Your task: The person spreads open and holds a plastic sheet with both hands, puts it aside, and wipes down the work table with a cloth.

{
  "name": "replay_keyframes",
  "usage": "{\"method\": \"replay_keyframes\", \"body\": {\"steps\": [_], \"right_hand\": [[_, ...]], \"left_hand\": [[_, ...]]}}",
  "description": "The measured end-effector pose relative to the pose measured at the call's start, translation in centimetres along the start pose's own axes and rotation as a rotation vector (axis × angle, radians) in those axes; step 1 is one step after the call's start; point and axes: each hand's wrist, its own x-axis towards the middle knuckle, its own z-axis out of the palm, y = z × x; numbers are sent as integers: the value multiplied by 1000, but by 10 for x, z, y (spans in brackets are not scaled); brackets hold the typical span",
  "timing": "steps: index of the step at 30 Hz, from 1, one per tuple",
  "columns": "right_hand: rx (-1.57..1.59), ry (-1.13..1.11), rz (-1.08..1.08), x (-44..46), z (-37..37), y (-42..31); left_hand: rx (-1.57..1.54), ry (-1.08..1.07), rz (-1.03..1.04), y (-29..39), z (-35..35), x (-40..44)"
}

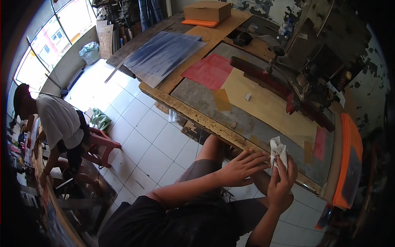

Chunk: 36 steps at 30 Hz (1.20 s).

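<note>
My right hand point(282, 179) grips a crumpled white cloth point(278, 145) at the front edge of the worktable, and part of the cloth sticks up above my fingers. Beside it, my left hand point(246, 168) is open, its fingers stretched out toward the cloth with the tips close to it. Whether they touch it I cannot tell. Beyond both hands, a beige sheet point(263, 103) lies on the grey board point(197, 96), with a small white block point(248, 97) on top. A red sheet point(209, 71) adjoins its left end.
A dark red clamp bar point(263, 78) with a metal mechanism crosses the board's far side. Clear bluish sheets point(164, 55) and a cardboard box point(207, 11) lie farther back. Orange material point(347, 160) hangs at the right edge. Another person point(61, 119) works at the left near a red stool point(101, 146).
</note>
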Motion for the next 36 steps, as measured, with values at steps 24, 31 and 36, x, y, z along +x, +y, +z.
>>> {"method": "replay_keyframes", "body": {"steps": [24,31,36], "right_hand": [[-110,47,44,-9,15,-2],[-76,111,-19,-11,19,15],[-69,204,-169,-10,37,36]], "left_hand": [[25,-20,-3,7,-5,17],[24,94,59,-8,27,8],[35,183,101,-22,56,7]]}}
